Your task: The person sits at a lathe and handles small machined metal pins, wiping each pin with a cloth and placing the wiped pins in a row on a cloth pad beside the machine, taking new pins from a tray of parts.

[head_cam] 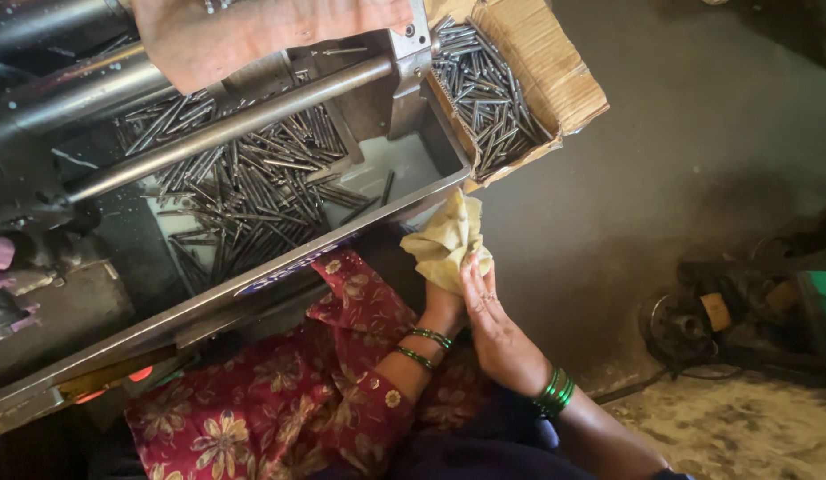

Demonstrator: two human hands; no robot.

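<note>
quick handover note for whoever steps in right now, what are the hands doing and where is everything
Left hand: wrapped in the yellow cloth, mostly hidden by it.
Right hand: pressed against the cloth, fingers rubbing it; both hands are off the machine.
Another person's hand rests on the machine at top left.
Metal tray: holds a loose heap of steel pins under a long rod.
Cardboard box at the tray's right end: partly filled with pins.
Done: some pins are in the box. Left: many pins lie in the tray.
</note>
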